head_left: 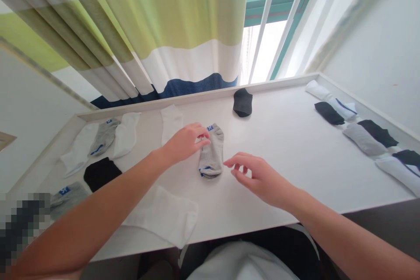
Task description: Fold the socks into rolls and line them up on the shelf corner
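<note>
Grey ankle sock [212, 155], flat on white table [282, 135]; likely light, soft, limp; best pinched at either end. Left hand [187, 142] overlaps its edge, grip unclear; right hand [254, 173] empty, loosely curled beside it.

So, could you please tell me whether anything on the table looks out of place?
Nothing looks damaged, but one black sock by the back rim seems slightly odd: it lies alone, apart from the row of socks along the right side.
</note>
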A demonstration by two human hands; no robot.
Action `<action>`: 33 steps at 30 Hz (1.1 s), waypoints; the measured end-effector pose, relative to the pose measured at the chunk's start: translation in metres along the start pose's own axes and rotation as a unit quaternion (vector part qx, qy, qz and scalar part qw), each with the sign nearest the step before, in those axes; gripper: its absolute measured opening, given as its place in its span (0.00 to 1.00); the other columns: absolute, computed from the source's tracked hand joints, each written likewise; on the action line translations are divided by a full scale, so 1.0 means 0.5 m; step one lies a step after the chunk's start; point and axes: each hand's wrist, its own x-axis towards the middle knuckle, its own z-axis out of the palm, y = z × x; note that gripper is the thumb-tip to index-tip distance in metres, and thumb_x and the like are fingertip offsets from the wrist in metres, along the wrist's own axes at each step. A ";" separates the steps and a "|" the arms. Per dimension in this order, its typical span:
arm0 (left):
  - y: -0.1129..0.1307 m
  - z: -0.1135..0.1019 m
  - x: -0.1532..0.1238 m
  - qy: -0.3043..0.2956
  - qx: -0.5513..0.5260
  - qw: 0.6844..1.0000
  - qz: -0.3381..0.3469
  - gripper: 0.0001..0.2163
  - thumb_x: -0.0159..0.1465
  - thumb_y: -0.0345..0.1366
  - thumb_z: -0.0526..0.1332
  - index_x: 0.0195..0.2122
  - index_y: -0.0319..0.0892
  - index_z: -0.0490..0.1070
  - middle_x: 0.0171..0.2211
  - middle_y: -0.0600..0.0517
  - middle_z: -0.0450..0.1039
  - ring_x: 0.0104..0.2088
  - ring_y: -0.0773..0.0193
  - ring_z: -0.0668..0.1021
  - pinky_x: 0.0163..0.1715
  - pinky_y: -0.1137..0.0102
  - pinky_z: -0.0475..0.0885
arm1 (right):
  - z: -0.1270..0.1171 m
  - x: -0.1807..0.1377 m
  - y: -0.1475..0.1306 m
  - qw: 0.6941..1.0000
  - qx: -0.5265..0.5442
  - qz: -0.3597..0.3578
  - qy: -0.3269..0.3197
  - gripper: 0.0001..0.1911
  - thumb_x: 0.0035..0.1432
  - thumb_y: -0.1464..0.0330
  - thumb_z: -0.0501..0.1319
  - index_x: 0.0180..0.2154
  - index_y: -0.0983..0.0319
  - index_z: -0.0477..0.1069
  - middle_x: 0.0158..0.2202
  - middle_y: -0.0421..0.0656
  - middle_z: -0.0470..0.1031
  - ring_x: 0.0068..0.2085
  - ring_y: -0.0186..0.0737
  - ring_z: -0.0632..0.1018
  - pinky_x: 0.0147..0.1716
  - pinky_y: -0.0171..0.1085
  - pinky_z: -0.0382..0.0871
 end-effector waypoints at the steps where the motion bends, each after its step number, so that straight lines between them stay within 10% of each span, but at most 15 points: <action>1: 0.007 0.000 -0.023 -0.021 0.000 0.999 0.028 0.07 0.69 0.41 0.63 0.41 0.44 0.79 0.42 0.48 0.77 0.44 0.57 0.79 0.49 0.63 0.72 | -0.017 0.022 0.007 0.998 -0.061 -0.033 0.009 0.15 0.65 0.70 0.58 0.48 0.53 0.80 0.47 0.45 0.81 0.42 0.45 0.79 0.44 0.46 0.73; 12: -0.001 0.063 -0.127 -0.034 0.097 0.976 0.190 0.06 0.65 0.35 0.71 0.42 0.42 0.78 0.45 0.48 0.80 0.44 0.57 0.78 0.48 0.63 0.72 | -0.066 0.175 0.090 0.900 -0.393 -0.173 -0.079 0.23 0.72 0.71 0.50 0.61 0.51 0.73 0.71 0.43 0.66 0.73 0.59 0.59 0.65 0.70 0.52; 33: 0.042 0.081 -0.176 0.003 0.240 0.952 0.187 0.04 0.70 0.29 0.61 0.43 0.44 0.74 0.54 0.49 0.78 0.51 0.54 0.77 0.45 0.61 0.68 | -0.021 0.172 0.092 0.915 -0.389 -0.107 -0.015 0.21 0.64 0.56 0.66 0.56 0.56 0.74 0.69 0.48 0.68 0.71 0.65 0.63 0.66 0.71 0.51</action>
